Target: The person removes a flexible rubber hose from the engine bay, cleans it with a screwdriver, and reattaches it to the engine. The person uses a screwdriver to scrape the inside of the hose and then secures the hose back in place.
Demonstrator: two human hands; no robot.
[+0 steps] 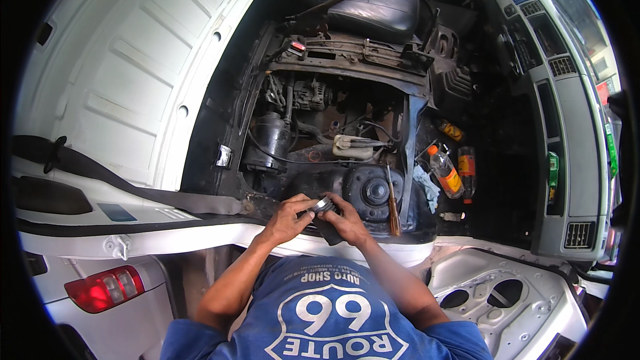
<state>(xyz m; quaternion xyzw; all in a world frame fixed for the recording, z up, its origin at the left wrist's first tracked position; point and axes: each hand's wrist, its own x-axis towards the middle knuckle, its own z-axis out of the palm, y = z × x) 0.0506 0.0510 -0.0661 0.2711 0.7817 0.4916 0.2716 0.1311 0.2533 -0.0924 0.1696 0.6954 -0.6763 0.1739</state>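
Stripped van cabin seen from above, seat tipped back and the engine bay (pixel 333 133) exposed below it. Your left hand (pixel 288 219) and right hand (pixel 347 221) meet at the near edge of the bay, just above the white door sill (pixel 200 237). Both are closed around a small round metal part (pixel 323 205) with a bright rim; left fingers (pixel 303 201) curl over its top, right fingers wrap it from the other side. A dark piece, cloth or rubber, hangs below the right hand; which one it is you cannot tell from this view.

Just beyond the hands: a black round housing (pixel 373 191) with a central hub. A wooden-handled tool (pixel 393 207) leans upright beside it, to your right. Further into the bay, a black cylinder (pixel 270 140) sits left, a pale plastic reservoir (pixel 353 148) near centre, with cables running between them.

Right of the bay, on the dark floor: an orange-capped bottle (pixel 445 172) lying tilted, a dark bottle with a red label (pixel 467 170) just beside it, a blue rag (pixel 427 183) touching the bay edge. Tipped-up black seat (pixel 377 3) at the top. Grey dashboard (pixel 567 113) along the right rim. A seat belt (pixel 133 183) crosses the sill at left. Red tail lamp (pixel 103 288) at lower left.
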